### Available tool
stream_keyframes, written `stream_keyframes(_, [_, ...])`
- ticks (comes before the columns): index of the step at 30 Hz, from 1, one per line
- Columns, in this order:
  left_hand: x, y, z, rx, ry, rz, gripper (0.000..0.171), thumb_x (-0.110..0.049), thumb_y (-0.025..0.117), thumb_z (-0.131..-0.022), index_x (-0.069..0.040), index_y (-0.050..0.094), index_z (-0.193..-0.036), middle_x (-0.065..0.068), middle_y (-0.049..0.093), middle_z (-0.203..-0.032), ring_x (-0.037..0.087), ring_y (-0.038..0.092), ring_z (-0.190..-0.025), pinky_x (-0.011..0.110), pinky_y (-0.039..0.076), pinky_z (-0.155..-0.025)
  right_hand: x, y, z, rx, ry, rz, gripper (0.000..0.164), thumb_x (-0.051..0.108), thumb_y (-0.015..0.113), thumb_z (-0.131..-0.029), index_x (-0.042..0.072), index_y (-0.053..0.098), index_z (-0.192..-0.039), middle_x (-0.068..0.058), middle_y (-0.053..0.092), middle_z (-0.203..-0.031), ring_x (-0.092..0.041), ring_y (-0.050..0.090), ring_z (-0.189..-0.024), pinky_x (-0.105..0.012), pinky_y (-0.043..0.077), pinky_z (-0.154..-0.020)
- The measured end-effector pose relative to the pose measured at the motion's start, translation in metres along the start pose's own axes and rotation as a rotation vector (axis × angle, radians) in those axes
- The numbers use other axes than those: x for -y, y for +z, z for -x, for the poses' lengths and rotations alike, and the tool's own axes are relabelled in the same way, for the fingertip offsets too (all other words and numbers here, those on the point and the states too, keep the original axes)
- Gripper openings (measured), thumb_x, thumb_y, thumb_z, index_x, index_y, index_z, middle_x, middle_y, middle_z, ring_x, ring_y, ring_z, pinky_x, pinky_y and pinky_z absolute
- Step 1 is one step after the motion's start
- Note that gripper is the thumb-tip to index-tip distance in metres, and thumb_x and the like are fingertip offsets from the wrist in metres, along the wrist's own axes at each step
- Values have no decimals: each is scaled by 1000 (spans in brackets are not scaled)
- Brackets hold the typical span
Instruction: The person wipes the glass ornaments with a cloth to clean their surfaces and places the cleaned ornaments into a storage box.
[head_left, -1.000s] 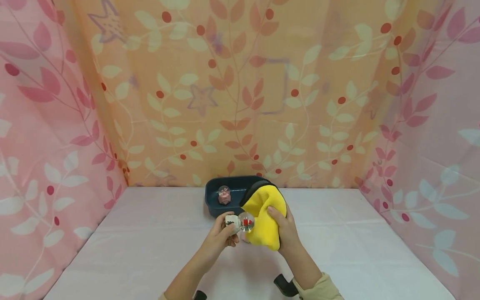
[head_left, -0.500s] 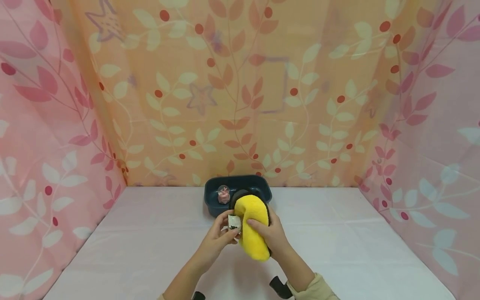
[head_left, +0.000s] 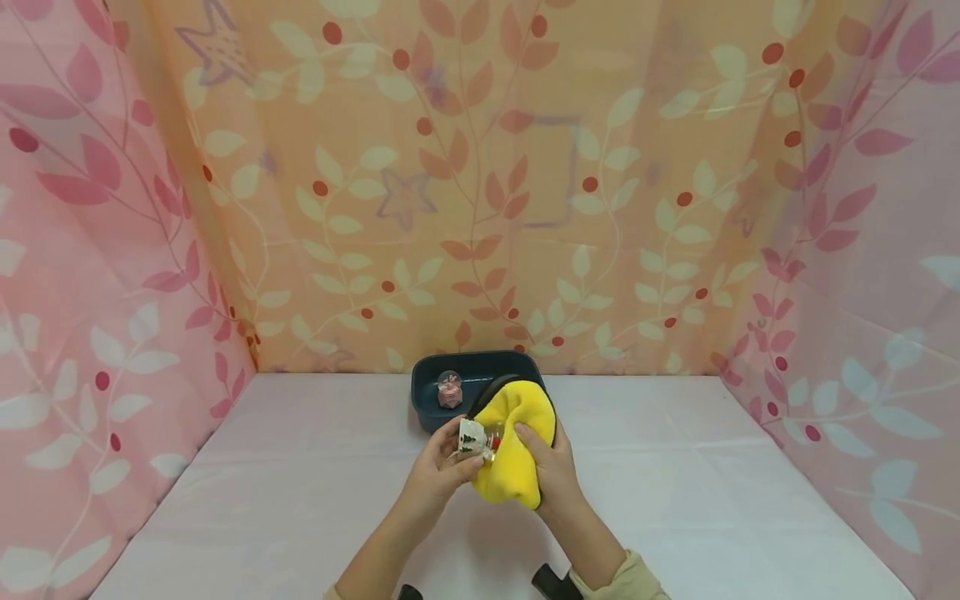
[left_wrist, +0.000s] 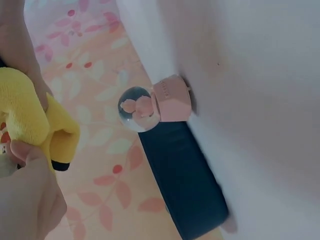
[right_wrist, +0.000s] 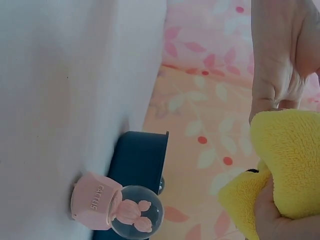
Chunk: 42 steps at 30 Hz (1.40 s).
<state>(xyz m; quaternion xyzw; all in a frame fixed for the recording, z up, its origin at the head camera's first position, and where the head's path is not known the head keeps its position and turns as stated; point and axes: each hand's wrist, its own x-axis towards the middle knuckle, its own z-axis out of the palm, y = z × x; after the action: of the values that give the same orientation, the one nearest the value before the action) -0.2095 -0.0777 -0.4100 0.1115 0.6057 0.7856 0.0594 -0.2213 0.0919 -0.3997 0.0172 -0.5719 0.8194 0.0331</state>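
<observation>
My left hand [head_left: 435,477] holds a small snow globe [head_left: 471,437] by its white base, which has dark green tree shapes. The glass points right, toward a yellow cloth [head_left: 517,446] with a dark edge. My right hand [head_left: 558,475] grips that folded cloth, thumb on top, against the glass. Some red inside the globe shows beside the cloth; the rest of the glass is covered. In the left wrist view, a pink snow globe [left_wrist: 172,98] stands upright on the table beyond the hands; the head view hides it behind them.
A dark blue basin [head_left: 429,422] stands at the back of the white table [head_left: 337,467], with another pink snow globe [head_left: 450,389] inside. Patterned cloth walls [head_left: 465,208] enclose the table at the back and sides.
The cloth went left over the glass, hiding it half a second ago, then shifted back slightly right, so part of the glass shows again. The left hand keeps its hold on the base.
</observation>
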Motion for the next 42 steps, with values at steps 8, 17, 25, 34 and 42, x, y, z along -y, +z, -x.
stream_keyframes(8, [4,5,-1,-43,-9,29,63,-22,62,-97,12,29,-139,12,54,-113,14,55,-91,22,47,-78,-2,-1,0,-20,27,-10,55,17,60,-96,7,31,-141,-7,49,-115,-17,54,-100,-28,50,-84])
stream_keyframes(17, [6,4,-2,-67,-26,139,47,-36,51,-100,0,38,-128,4,53,-106,18,52,-96,26,43,-78,-3,-5,-1,-44,47,-32,57,11,61,-94,8,32,-142,-8,49,-115,-17,57,-97,-28,51,-83])
stream_keyframes(25, [5,-3,-1,-91,-68,287,35,-38,47,-102,-7,49,-117,3,59,-104,16,56,-94,27,46,-81,-2,-9,-1,-40,36,-23,52,12,61,-94,7,34,-139,-7,49,-113,-17,55,-97,-29,50,-83])
stream_keyframes(34, [-2,-6,3,-147,-229,218,61,-50,57,-95,-4,37,-130,6,61,-94,16,68,-80,25,54,-69,-4,-10,-2,-35,55,-28,53,13,62,-94,6,34,-139,-7,50,-115,-17,55,-100,-29,50,-85])
stream_keyframes(42, [-4,-8,5,-36,-256,104,46,-23,51,-96,-1,36,-133,6,53,-95,17,57,-74,22,36,-60,-5,-10,-1,-46,62,-14,54,15,61,-95,6,34,-140,-6,50,-116,-17,55,-100,-28,49,-85])
